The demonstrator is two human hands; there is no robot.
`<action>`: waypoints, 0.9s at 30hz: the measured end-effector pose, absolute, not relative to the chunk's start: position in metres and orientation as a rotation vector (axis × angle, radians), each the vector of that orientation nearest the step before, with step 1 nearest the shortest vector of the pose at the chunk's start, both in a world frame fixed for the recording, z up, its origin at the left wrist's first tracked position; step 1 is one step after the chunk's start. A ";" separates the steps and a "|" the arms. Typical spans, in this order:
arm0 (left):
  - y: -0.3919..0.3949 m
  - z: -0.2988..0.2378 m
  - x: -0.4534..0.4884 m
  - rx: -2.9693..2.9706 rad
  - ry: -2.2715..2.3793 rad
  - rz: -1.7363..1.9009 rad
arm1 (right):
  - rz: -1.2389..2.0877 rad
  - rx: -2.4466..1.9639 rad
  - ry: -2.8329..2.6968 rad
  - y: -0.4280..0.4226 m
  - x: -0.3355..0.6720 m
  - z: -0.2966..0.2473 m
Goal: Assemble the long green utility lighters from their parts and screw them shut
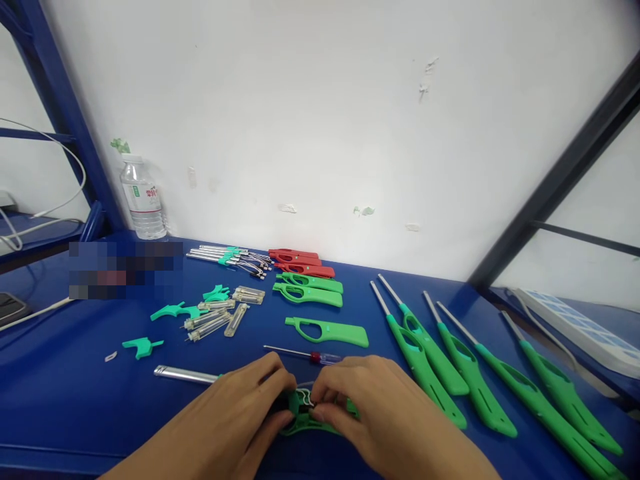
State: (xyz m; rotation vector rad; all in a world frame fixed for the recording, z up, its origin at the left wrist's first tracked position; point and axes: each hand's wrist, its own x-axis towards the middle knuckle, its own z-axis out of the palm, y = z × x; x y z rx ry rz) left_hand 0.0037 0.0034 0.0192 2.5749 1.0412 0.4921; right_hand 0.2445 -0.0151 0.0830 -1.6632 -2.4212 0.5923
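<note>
Close in front of me lies an opened green utility lighter casing, with a silver metal tube running out to its left. My left hand is closed around the casing's tube end, thumb and fingers pinching it. My right hand is closed over the handle part, its fingertips at the thin white wires inside; whether it pinches a wire is hidden. Just beyond the hands rests a screwdriver with a red and clear handle. Further back lies a single green casing half.
Left of centre are clear fuel tanks and green triggers. Behind them lie metal tubes with wires, red casings and green casings. Several assembled green lighters fill the right side. A water bottle stands back left.
</note>
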 end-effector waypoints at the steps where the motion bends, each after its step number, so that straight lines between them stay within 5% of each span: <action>1: 0.003 0.019 0.004 2.597 1.037 0.509 | 0.590 -1.662 -2.432 -0.015 0.245 0.083; 27: 0.007 0.018 0.001 2.748 1.046 0.497 | 0.673 -1.475 -2.287 -0.013 0.249 0.081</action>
